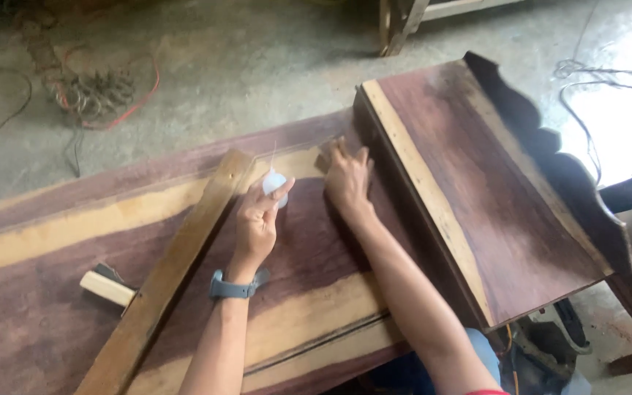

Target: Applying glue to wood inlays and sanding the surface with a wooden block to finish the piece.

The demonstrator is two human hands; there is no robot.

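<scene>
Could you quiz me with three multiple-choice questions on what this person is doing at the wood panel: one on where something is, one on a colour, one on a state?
1. Where does the right hand rest?
A. On the floor
B. On the dark wood panel, by a small block
C. On the cables

2. What colour is the band on the left wrist?
A. Red
B. Yellow
C. Grey-blue

3. How does the left hand stand?
A. Closed round a small whitish bottle, tip upward
B. Flat and empty
C. Gripping a hammer

Answers: 1 B, the fingers lie on the panel next to the raised board. 2 C, the strap shows grey-blue. 3 A, the fingers wrap the bottle beside the light wooden strip.
</scene>
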